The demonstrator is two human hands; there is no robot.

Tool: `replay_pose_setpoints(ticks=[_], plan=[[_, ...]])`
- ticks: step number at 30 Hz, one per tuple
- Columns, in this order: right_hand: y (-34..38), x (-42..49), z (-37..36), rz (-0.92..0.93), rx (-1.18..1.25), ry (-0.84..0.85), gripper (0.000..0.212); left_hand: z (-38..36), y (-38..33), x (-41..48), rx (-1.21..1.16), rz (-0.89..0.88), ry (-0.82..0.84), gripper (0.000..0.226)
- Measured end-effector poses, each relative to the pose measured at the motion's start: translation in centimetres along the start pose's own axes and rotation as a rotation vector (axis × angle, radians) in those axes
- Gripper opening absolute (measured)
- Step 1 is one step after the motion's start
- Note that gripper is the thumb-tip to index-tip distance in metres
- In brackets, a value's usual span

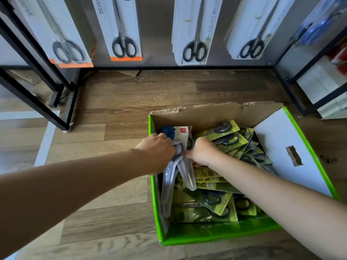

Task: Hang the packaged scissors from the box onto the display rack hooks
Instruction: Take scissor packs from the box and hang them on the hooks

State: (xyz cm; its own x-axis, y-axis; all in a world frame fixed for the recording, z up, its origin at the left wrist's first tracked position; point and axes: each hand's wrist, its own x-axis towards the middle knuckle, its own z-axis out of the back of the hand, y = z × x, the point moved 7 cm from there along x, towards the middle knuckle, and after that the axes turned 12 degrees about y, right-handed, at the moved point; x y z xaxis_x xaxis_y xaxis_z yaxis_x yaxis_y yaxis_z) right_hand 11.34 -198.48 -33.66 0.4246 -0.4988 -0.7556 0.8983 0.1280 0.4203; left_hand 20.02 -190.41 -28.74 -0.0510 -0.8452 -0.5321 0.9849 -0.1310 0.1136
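The left hand [157,147] reaches into the green cardboard box [216,235] on the wooden floor [122,102], its grip clamped on a bundle of white carded scissors packs [180,173]. The bundle lies along the box's left wall, long axis near to far, blue-and-white headers far. The right hand [201,151] touches its right side; its fingers are hidden, so I cannot tell its grip. Loose yellow-green scissors packs [216,199] fill the right. The black display rack [124,34] stands far beyond, so the 2 hands must lift up and away.

Soft, even daylight, faint shadows; wide-angle bending at the edges, slight blur in the corners.
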Motion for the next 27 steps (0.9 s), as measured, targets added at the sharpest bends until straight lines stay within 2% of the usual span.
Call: replay_pose_setpoints(ticks=[5, 12, 16, 19, 24, 27], plan=[[0.1, -0.4, -2.1, -0.032, 0.016, 0.038, 0.021, 0.1, -0.1, -0.1, 0.036, 0.013, 0.001, 0.034], [0.0, -0.1, -2.3, -0.074, 0.352, -0.005, 0.025, 0.2, -0.1, -0.3, 0.016, 0.012, -0.015, 0.032], [-0.1, 0.1, -2.9, -0.12, 0.506, 0.06, 0.035, 0.3, 0.0, -0.4, 0.003, 0.011, -0.031, 0.03], [0.3, -0.1, -2.5, -0.135, 0.603, 0.106, 0.024, 0.4, -0.1, -0.4, 0.001, -0.004, -0.048, 0.033], [1.3, 0.1, -3.8, -0.214, 0.538, 0.213, 0.023, 0.0, 0.1, -0.3, 0.016, 0.007, -0.031, 0.029], [1.6, 0.6, -3.2, -0.172, 0.374, 0.168, 0.022, 0.2, 0.1, -0.5, -0.03, -0.006, -0.061, 0.029]])
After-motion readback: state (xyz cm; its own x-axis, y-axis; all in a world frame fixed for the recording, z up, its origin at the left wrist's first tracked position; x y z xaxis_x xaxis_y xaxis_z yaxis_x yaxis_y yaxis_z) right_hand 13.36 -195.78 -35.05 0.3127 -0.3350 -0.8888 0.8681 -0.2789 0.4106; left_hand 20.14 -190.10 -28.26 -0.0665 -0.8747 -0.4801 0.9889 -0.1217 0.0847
